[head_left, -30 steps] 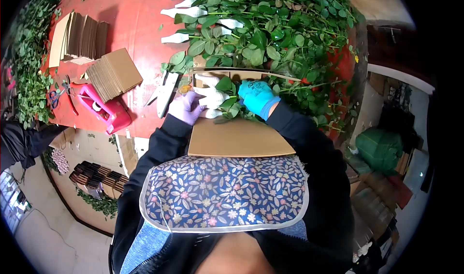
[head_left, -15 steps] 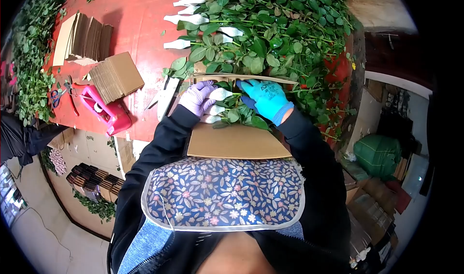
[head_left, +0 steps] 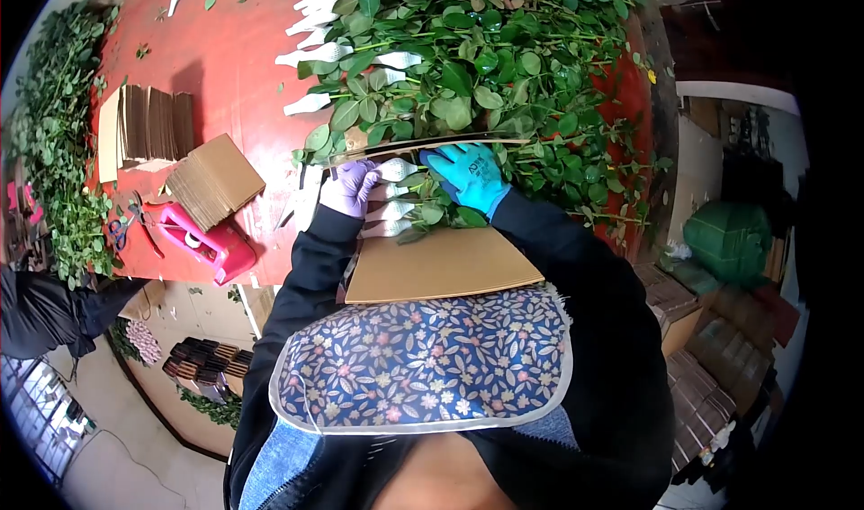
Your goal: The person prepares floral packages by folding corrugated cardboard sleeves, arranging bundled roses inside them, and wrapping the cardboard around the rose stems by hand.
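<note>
Four-sided brown cardboard (head_left: 441, 265) lies in front of me, its raised far flap (head_left: 486, 139) standing behind both hands. Between them, a short column of rose stems with white netted heads (head_left: 392, 211) rests on the cardboard, leaves (head_left: 434, 213) pointing right. My left hand (head_left: 349, 189), in a purple glove, is closed beside the topmost netted head, at the flap's left end; what its fingers grip is hidden. My right hand (head_left: 472, 177), in a blue glove, lies with fingers stretched out over the stems and leaves, close to the flap.
A large heap of leafy stems (head_left: 504, 69) with white netted heads covers the table's far side. Left on the red table (head_left: 243, 51) are cardboard stacks (head_left: 216, 181), a pink tape dispenser (head_left: 209, 247), and pliers (head_left: 144, 226). A floral apron (head_left: 418, 361) covers my lap.
The view has shifted, so the table's contents sit further left. My left fingers have curled tighter near the netted heads. My right hand has flattened, its fingers stretched over the stems.
</note>
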Motion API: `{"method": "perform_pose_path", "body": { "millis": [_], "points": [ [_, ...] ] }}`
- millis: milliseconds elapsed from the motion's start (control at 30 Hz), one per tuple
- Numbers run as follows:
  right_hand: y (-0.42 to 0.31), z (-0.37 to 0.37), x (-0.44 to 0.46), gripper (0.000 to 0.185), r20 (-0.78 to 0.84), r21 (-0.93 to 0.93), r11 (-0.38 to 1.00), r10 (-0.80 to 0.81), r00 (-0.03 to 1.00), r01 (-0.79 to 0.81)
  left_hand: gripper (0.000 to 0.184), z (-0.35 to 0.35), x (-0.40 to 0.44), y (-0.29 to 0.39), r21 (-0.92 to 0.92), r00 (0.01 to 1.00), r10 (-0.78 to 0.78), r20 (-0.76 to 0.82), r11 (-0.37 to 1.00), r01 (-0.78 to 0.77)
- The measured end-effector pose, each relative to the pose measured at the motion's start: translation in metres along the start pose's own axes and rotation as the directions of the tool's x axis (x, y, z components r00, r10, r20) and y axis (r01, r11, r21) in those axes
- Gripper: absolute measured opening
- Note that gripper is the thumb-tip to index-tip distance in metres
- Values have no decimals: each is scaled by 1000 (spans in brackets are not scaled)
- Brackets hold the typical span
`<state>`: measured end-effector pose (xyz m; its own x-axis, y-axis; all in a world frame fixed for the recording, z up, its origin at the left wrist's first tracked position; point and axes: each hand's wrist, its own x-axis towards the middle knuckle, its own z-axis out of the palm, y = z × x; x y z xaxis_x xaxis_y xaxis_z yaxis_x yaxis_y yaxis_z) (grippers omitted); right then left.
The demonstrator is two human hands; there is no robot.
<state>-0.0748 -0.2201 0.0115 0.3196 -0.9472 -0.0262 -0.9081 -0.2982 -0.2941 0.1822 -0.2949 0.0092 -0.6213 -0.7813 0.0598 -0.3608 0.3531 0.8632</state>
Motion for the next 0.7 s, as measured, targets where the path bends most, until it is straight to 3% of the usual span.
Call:
{"method": "perform_pose_path", "body": {
  "millis": [67, 133, 167, 200, 267, 300, 333, 400, 433, 467, 533, 600, 633, 667, 700],
  "points": [
    [6, 9, -1, 50, 41, 41, 999, -27, 999, 25, 13, 3, -7, -5, -115, 994, -56, -90, 992, 45],
    [7, 15, -2, 52, 8, 38, 999, -27, 1000, 27, 12, -12, -16, 0, 368, 972, 60, -227, 929, 28],
    [8, 19, -3, 52, -17, 27, 999, -25, 1000, 26, 13, -17, -23, -10, -153, 893, -222, -393, 973, 174],
    [9, 21, -4, 52, -41, 17, 1000, -21, 999, 22, 14, -24, -29, -18, -643, 757, -533, -377, 739, 200],
    [12, 23, -6, 55, -67, 21, 998, -50, 997, 51, 14, -44, -42, -31, -470, 865, -239, -442, 882, 4],
    [12, 23, -6, 57, -58, 15, 998, -54, 997, 55, 14, -51, -50, -24, -634, 922, -311, -231, 767, 100],
    [13, 24, -5, 58, -51, 7, 998, -59, 997, 60, 11, -50, -51, -39, -375, 974, -48, -221, 926, -39],
    [15, 26, -5, 65, -94, -15, 997, -83, 992, 82, 10, -41, -46, -7, -669, 898, -439, -16, 673, 316],
    [14, 27, -7, 66, -116, -17, 996, -88, 989, 86, 9, -18, -45, -32, -685, 880, -463, -102, 675, 275],
    [15, 25, -6, 67, -138, -24, 995, -96, 986, 93, 16, 6, -42, -44, -646, 848, -496, -187, 713, 274],
    [14, 25, -5, 67, -129, -45, 995, -94, 987, 89, 28, 13, -28, -25, -461, 822, -567, -47, 743, 486],
    [11, 24, -7, 66, -127, -55, 996, -71, 989, 65, 26, -1, -5, 16, -182, 797, -601, -63, 792, 583],
    [10, 23, -6, 66, -120, -63, 996, -71, 990, 64, 24, 8, -8, 0, -508, 799, -600, -22, 695, 509],
    [10, 22, -5, 66, -116, -71, 996, -70, 991, 62, 22, 21, -8, -19, -644, 759, -651, -16, 587, 491],
    [10, 20, -6, 65, -99, -66, 996, -73, 992, 67, 18, 20, -7, -23, -630, 767, -641, -21, 604, 488]
  ]
}}
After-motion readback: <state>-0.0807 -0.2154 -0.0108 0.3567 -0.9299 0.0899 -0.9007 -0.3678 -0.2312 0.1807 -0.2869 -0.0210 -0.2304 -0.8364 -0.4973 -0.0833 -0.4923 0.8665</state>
